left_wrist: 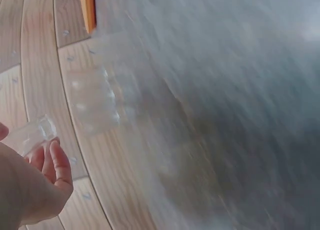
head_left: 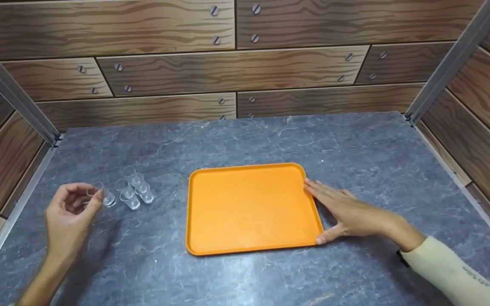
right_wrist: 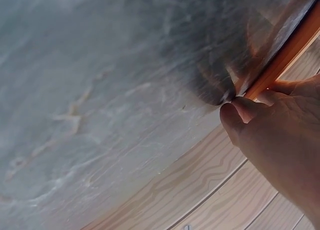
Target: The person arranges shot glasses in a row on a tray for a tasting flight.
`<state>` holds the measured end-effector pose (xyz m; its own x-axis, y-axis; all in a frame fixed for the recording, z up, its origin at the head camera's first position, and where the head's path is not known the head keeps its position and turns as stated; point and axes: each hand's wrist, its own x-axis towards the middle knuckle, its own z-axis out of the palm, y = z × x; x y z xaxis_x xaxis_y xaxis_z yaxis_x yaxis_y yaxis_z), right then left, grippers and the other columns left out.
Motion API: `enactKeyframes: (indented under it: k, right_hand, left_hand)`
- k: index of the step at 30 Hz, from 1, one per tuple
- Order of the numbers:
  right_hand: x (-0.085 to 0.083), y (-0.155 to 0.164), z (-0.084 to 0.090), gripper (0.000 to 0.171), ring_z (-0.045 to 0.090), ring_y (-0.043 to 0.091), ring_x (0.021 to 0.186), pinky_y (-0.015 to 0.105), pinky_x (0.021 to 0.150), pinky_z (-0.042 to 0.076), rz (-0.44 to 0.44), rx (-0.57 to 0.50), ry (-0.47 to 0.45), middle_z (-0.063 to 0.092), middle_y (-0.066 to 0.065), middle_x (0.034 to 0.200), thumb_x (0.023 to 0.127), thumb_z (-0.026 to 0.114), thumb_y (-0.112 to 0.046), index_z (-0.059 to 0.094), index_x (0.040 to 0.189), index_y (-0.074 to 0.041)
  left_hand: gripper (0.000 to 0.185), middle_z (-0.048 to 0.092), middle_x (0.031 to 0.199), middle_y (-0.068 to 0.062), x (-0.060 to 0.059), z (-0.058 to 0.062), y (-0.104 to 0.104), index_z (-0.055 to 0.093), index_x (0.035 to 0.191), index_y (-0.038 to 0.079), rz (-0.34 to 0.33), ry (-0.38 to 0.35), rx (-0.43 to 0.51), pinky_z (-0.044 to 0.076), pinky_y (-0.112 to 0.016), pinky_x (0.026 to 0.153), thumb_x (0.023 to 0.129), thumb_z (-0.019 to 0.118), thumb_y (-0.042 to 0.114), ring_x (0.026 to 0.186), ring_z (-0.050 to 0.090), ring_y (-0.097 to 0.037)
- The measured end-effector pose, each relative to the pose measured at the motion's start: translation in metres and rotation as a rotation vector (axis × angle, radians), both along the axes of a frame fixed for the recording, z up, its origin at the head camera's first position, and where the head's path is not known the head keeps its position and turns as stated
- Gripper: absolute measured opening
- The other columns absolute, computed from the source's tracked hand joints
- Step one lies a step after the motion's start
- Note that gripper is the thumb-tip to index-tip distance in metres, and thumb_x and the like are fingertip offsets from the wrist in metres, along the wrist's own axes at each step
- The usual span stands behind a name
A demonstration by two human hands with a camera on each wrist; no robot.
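Between thumb and fingertips my left hand pinches a small clear shot glass, tilted with its base toward the right. The same shot glass shows at the fingertips in the left wrist view. Just right of it, several more clear shot glasses stand close together on the table. An orange rectangular tray lies flat in the middle. Along its right side rests my right hand, fingers extended against the edge and thumb at the near right corner. In the right wrist view the fingertips touch the tray's edge.
The table has a grey marbled top. Wood-patterned panels wall it in at the back and both sides. Metal posts rise at the back corners.
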<state>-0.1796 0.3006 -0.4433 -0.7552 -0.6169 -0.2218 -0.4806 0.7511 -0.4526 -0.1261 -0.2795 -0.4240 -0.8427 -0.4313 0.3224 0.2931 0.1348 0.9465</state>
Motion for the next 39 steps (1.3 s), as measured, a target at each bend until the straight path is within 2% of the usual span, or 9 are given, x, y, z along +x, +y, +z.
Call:
enactKeyframes:
  k: [3,11,15,23,28,33,39]
  right_hand:
    - [0.0,0.0,0.0,0.125,0.006,0.026,0.159,0.076,0.116,0.013,0.004,0.004,0.008,0.002,0.0,0.173,0.076,0.075,-0.073,0.005,0.166,-0.022]
    - [0.001,-0.001,0.0,0.121,0.007,0.028,0.159,0.077,0.116,0.013,0.0,-0.002,0.014,0.003,0.001,0.173,0.079,0.073,-0.071,0.006,0.166,-0.022]
    - [0.002,-0.001,0.0,0.12,0.007,0.025,0.159,0.075,0.117,0.013,-0.004,-0.005,0.015,0.003,-0.002,0.173,0.079,0.073,-0.071,0.005,0.166,-0.023]
    - [0.001,-0.003,0.0,0.122,0.01,0.029,0.158,0.079,0.114,0.014,-0.007,0.0,0.026,0.004,0.0,0.173,0.077,0.074,-0.072,0.008,0.166,-0.023]
    - [-0.002,-0.006,-0.001,0.123,0.008,0.028,0.159,0.077,0.115,0.012,-0.005,0.022,0.023,0.001,-0.004,0.173,0.076,0.073,-0.075,0.008,0.166,-0.023]
    - [0.0,-0.005,0.0,0.123,0.008,0.027,0.159,0.078,0.115,0.012,-0.012,0.025,0.002,0.001,-0.005,0.173,0.076,0.073,-0.075,0.008,0.166,-0.023]
    - [-0.001,-0.003,0.002,0.123,0.008,0.027,0.158,0.077,0.115,0.013,-0.015,0.032,-0.002,0.002,-0.003,0.173,0.076,0.074,-0.074,0.007,0.166,-0.023]
  left_hand:
    - [0.022,0.071,0.09,-0.01,0.001,0.002,0.012,0.061,0.103,-0.013,-0.036,0.023,0.015,0.054,-0.017,0.064,0.085,0.072,-0.016,0.077,0.068,-0.013]
    - [0.027,0.069,0.099,-0.015,0.0,0.004,0.042,0.062,0.11,-0.013,-0.215,0.071,-0.032,0.057,-0.022,0.076,0.085,0.071,-0.018,0.088,0.067,-0.019]
    - [0.026,0.068,0.1,-0.018,-0.003,0.003,0.057,0.062,0.11,-0.013,-0.284,0.109,-0.004,0.058,-0.024,0.077,0.086,0.071,-0.016,0.088,0.068,-0.02]
    - [0.023,0.068,0.101,-0.018,-0.013,-0.001,0.088,0.063,0.108,-0.011,-0.325,0.111,0.01,0.058,-0.024,0.076,0.087,0.072,-0.011,0.091,0.068,-0.021]
    - [0.024,0.068,0.102,-0.021,-0.02,-0.007,0.106,0.064,0.109,-0.009,-0.357,0.076,0.015,0.059,-0.024,0.074,0.087,0.074,-0.009,0.088,0.068,-0.021]
    - [0.027,0.068,0.104,-0.021,-0.023,-0.011,0.126,0.064,0.111,-0.009,-0.407,0.028,0.013,0.06,-0.027,0.077,0.087,0.076,-0.007,0.087,0.069,-0.023]
    - [0.027,0.071,0.101,-0.018,-0.027,-0.014,0.152,0.065,0.111,-0.01,-0.449,0.026,0.025,0.06,-0.026,0.073,0.087,0.076,-0.005,0.086,0.07,-0.024]
